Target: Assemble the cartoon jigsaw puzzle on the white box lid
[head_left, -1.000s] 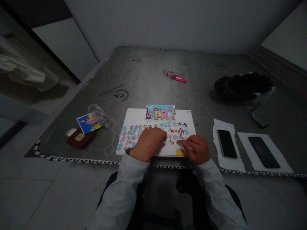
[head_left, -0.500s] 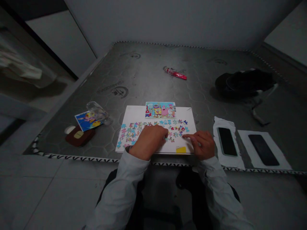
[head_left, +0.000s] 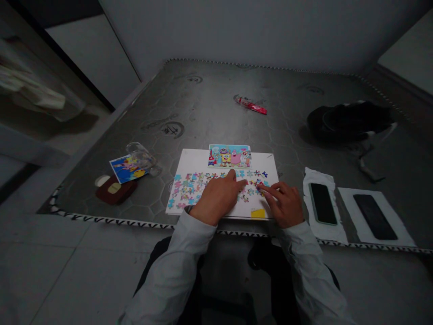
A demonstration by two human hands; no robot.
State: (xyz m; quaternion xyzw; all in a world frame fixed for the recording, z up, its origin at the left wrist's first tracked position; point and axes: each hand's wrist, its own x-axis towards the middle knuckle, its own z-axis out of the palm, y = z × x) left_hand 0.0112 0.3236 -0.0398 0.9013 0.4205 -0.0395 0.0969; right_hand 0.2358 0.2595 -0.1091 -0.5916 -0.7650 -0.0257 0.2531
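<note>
Puzzle pieces (head_left: pixel 251 183) lie by the fingertips — left hand (head_left: pixel 218 196), thumb and index apart; right hand (head_left: pixel 286 205), grip I cannot tell.

My table (head_left: pixel 209 124) is grey and hexagon-patterned, trimmed in black and white along the near edge. A white board (head_left: pixel 194 158) lies before me, just in from the middle of that edge. I have a brown case (head_left: pixel 117 192) by the near left corner, two white sheets (head_left: pixel 334 232) toward the near right, a black cap (head_left: pixel 345 125) toward the right edge, and a slim red object (head_left: pixel 256 107) toward the far edge.
</note>
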